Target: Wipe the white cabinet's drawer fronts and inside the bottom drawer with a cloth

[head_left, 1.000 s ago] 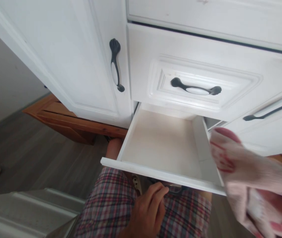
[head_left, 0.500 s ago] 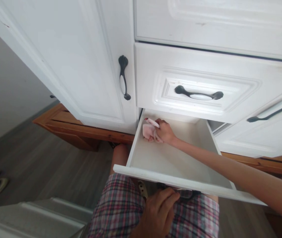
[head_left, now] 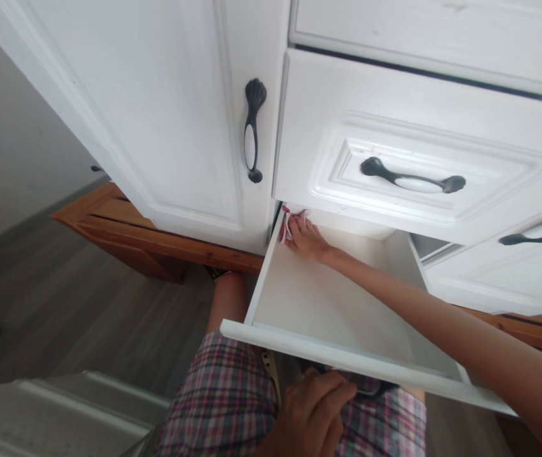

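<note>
Bottom drawer point(head_left: 328, 304) pulled out under a closed white drawer front point(head_left: 409, 139); white cabinet door point(head_left: 157, 108) to its left, no readable labels anywhere. Right hand point(head_left: 306, 238), arm stretched across the drawer, presses a pink-and-red cloth point(head_left: 289, 222) into the back-left corner, fingers closed on it. Left hand point(head_left: 311, 416) curls around the black handle point(head_left: 370, 386) under the drawer's front edge, above plaid shorts point(head_left: 218, 406).

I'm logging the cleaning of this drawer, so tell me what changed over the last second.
The right hand brought the pink cloth from outside the open drawer into it, then pushed it deeper into the back left corner, partly under the drawer above. The left hand stayed on the handle under the drawer front, and the drawer stayed open.
</note>
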The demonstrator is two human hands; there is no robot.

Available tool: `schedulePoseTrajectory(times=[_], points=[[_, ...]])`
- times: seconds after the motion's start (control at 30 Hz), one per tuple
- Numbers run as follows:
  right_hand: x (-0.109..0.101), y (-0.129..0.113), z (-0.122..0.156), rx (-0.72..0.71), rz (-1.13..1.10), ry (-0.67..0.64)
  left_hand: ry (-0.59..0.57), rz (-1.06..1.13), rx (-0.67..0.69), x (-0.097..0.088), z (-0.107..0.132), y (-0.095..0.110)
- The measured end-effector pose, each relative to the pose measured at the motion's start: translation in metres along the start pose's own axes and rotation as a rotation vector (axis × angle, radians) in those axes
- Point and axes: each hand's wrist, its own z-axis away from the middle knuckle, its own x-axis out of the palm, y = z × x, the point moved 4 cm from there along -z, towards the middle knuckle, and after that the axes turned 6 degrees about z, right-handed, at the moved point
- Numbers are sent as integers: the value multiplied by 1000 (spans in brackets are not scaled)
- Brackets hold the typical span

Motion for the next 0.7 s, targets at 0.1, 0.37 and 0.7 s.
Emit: schedulePoseTrajectory(times=[0.1,0.37,0.7], points=[[-7,9,-2,-36,-8,-50,-67,26,-20,-5,-4,3],[-9,5,22,-174,-139,-283,-124,80,-60,-8,-9,3],[-18,-56,132,-613,-193,-525,-108,99,-77,-10,-13,6]])
